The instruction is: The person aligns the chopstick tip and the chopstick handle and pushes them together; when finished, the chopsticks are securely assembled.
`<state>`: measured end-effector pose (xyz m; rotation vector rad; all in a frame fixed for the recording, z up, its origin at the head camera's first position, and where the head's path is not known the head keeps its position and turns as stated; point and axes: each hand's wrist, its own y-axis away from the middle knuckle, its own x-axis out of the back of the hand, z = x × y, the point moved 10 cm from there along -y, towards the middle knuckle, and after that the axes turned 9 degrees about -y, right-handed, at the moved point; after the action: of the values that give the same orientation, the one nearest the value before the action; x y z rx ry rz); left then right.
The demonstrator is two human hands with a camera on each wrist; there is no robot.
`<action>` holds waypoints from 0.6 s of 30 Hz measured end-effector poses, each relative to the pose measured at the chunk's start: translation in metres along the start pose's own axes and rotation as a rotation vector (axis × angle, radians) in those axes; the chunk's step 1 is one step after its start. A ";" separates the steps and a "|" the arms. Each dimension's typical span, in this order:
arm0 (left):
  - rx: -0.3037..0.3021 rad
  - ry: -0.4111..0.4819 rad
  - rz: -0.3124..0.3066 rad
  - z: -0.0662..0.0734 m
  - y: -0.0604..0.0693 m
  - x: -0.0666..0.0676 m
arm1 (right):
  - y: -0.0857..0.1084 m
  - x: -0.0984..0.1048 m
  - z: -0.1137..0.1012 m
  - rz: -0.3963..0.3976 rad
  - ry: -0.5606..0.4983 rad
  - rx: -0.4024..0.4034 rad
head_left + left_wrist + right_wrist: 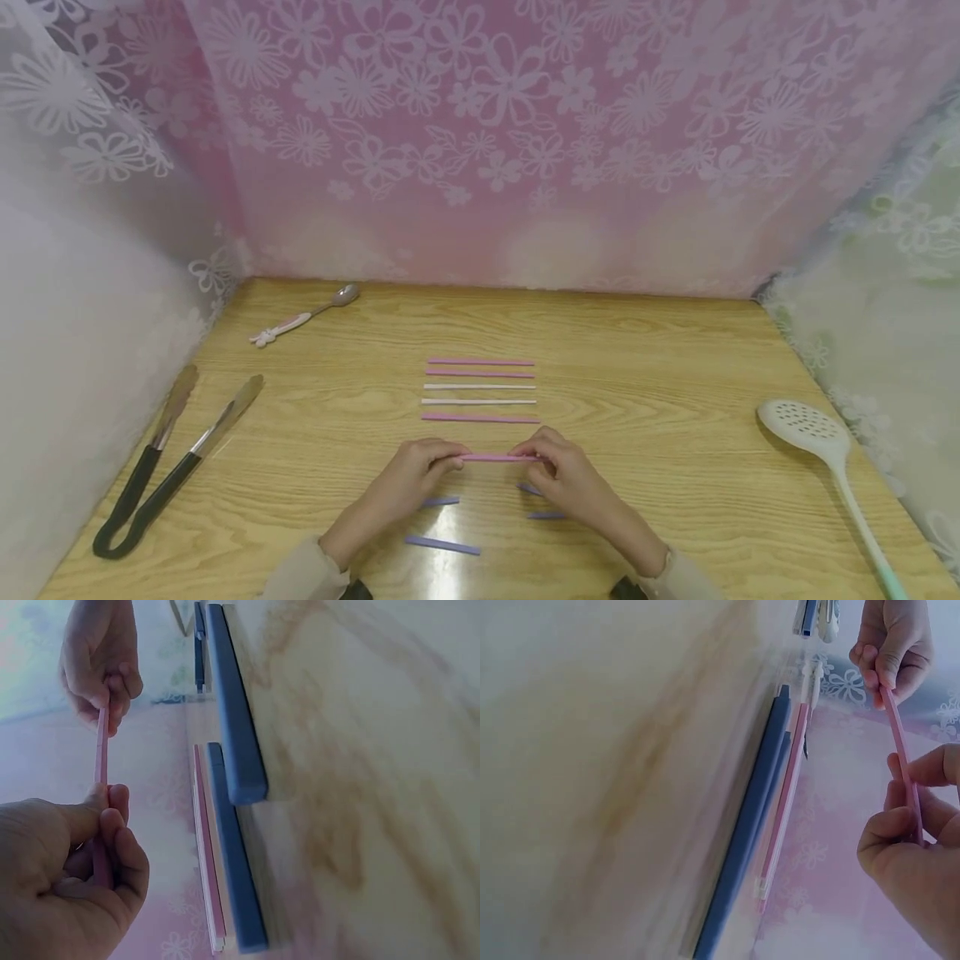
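A thin pink stick (486, 457) is held level by both hands, one at each end. My left hand (405, 479) pinches its left end between thumb and fingers, and my right hand (566, 477) pinches the right end. Both wrist views show the pink stick (103, 754) raised off the table. Just beyond the hands lies a row of parallel sticks: a pink stick (480, 418) nearest, then two white sticks (480, 402), then two more pink sticks (480, 374). Bluish sticks (442, 546) lie nearer me, some partly hidden under the hands.
Black-handled metal tongs (168, 483) lie spread at the left. At the back left rests a spoon (300, 320) with a rabbit-shaped handle end. A white slotted skimmer (832, 450) lies along the right edge. Flowered curtains (495, 150) enclose the wooden table (660, 375) on three sides.
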<state>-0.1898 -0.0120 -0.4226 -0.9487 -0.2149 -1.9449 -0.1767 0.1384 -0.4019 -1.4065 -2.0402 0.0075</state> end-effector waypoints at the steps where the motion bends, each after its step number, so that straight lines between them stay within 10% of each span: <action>1: 0.005 -0.003 -0.011 -0.001 0.000 -0.001 | 0.000 -0.001 0.002 -0.016 0.001 -0.017; 18: 0.165 -0.101 -0.002 -0.028 -0.001 0.016 | -0.003 0.008 0.032 0.017 0.099 -0.252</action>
<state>-0.2100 -0.0360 -0.4307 -0.9380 -0.4272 -1.8511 -0.1967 0.1548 -0.4217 -1.5430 -2.0000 -0.3154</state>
